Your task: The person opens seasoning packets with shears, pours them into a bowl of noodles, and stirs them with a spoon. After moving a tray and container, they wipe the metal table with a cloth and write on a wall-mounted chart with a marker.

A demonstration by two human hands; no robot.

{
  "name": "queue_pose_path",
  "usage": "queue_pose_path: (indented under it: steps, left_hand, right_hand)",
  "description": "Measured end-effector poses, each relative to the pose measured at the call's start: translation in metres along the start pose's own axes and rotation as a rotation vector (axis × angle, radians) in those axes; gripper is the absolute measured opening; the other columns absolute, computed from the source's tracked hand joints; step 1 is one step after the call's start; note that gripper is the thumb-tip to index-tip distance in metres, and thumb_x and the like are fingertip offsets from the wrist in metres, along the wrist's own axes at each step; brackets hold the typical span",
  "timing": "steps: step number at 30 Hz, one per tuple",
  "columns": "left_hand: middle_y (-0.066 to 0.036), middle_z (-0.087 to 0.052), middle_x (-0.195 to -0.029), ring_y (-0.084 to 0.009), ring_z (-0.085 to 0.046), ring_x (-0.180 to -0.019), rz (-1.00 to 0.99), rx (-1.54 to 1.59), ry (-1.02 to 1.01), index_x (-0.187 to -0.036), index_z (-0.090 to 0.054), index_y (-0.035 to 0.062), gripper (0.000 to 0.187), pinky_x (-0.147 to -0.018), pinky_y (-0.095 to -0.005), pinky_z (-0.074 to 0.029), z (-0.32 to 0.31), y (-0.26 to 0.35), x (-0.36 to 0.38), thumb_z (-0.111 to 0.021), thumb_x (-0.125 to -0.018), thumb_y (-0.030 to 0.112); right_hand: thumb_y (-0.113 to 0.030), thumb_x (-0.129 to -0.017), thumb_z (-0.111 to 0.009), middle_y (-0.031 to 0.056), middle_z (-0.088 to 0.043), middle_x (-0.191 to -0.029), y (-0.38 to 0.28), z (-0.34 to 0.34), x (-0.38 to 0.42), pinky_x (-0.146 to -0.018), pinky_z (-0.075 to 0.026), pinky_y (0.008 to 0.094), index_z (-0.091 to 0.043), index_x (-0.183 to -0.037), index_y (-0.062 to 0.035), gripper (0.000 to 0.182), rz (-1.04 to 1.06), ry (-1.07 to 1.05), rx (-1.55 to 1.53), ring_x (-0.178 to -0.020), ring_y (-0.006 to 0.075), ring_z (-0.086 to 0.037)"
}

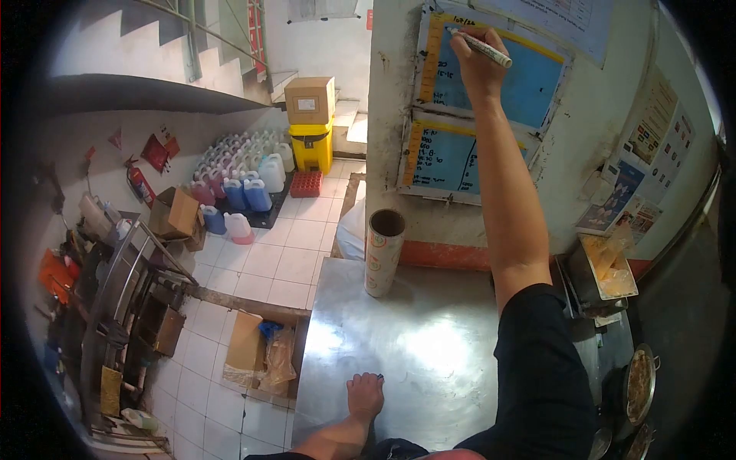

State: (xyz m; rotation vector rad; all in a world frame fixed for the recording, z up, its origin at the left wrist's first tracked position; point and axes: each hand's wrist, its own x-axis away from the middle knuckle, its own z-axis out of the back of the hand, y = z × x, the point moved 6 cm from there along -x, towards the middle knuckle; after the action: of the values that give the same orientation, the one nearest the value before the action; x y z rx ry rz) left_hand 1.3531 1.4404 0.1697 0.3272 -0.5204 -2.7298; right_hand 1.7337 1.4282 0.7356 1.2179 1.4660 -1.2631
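High on the wall, my right hand [479,65] grips a white marker [489,51], its tip at the upper blue board [529,80] near handwritten marks. A second blue board [437,165] with handwriting hangs below it. My left hand [365,395] rests on the metal table [414,376] near its left side, fingers curled round a small dark thing that I cannot make out. A patterned cardboard tube [383,253] stands upright at the table's back edge, against the wall.
Metal containers [606,276] and pans [640,383] stand at the right. On the left floor are plastic jugs [257,195], a yellow bin [312,149] with a carton [310,100] on it, an open box [247,349] and a metal rack [115,307]. Posters [652,146] hang at right.
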Motion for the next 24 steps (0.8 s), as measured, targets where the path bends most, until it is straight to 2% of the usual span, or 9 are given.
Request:
queue_pose_path:
  steps: [9, 12, 15, 17, 21, 24]
  left_hand:
    - [-0.007, -0.056, -0.085, -0.0262, -0.049, -0.084, 0.006, -0.004, -0.011, -0.085, -0.056, 0.0092, 0.02, -0.076, -0.0412, -0.034, -0.001, 0.0, 0.0, -0.049, -0.087, 0.028]
    - [-0.007, -0.056, -0.085, -0.0259, -0.049, -0.084, -0.003, -0.001, -0.004, -0.085, -0.056, 0.0093, 0.02, -0.076, -0.0412, -0.034, 0.0, 0.0, 0.001, -0.049, -0.087, 0.028]
    - [-0.007, -0.056, -0.086, -0.0255, -0.048, -0.085, 0.009, -0.018, -0.014, -0.085, -0.056, 0.0096, 0.02, -0.076, -0.0412, -0.034, -0.001, 0.0, 0.0, -0.049, -0.087, 0.028]
    - [-0.008, -0.055, -0.083, -0.0273, -0.048, -0.083, 0.013, 0.013, -0.01, -0.083, -0.056, 0.0072, 0.018, -0.076, -0.0412, -0.033, 0.0, 0.001, 0.0, -0.051, -0.085, 0.025]
    - [-0.009, -0.055, -0.083, -0.0272, -0.048, -0.082, 0.014, 0.013, -0.01, -0.083, -0.056, 0.0074, 0.018, -0.076, -0.0412, -0.032, -0.001, 0.0, 0.0, -0.051, -0.085, 0.025]
    - [-0.005, -0.055, -0.086, -0.0243, -0.048, -0.085, 0.034, -0.011, -0.046, -0.085, -0.056, 0.0102, 0.019, -0.077, -0.0405, -0.033, 0.0, -0.001, 0.0, -0.05, -0.086, 0.028]
  right_hand:
    - [-0.015, -0.072, -0.069, 0.0031, -0.063, -0.074, 0.002, 0.004, 0.002, -0.058, -0.046, 0.0243, -0.064, -0.082, -0.0046, 0.016, -0.024, 0.015, 0.038, -0.065, 0.0083, -0.057]
    - [-0.017, -0.07, -0.067, 0.0047, -0.065, -0.073, 0.002, 0.006, 0.002, -0.058, -0.049, 0.0273, -0.063, -0.079, -0.005, 0.015, -0.045, 0.032, 0.01, -0.066, 0.0108, -0.06]
    - [-0.016, -0.07, -0.067, 0.0039, -0.064, -0.074, 0.001, 0.005, 0.003, -0.059, -0.048, 0.0261, -0.063, -0.081, -0.0046, 0.016, -0.105, -0.02, 0.08, -0.067, 0.0105, -0.059]
    - [-0.016, -0.07, -0.068, 0.0046, -0.065, -0.076, -0.001, 0.007, 0.004, -0.06, -0.048, 0.0256, -0.063, -0.08, -0.0034, 0.017, -0.169, 0.004, -0.023, -0.067, 0.0107, -0.059]
    - [-0.016, -0.07, -0.068, 0.0058, -0.064, -0.076, -0.007, 0.009, 0.003, -0.061, -0.048, 0.0253, -0.063, -0.079, -0.0024, 0.018, -0.086, 0.026, -0.092, -0.067, 0.011, -0.059]
    - [-0.016, -0.07, -0.068, 0.007, -0.063, -0.074, -0.01, 0.033, 0.007, -0.061, -0.048, 0.025, -0.062, -0.079, -0.0017, 0.017, -0.025, 0.152, -0.061, -0.067, 0.0116, -0.059]
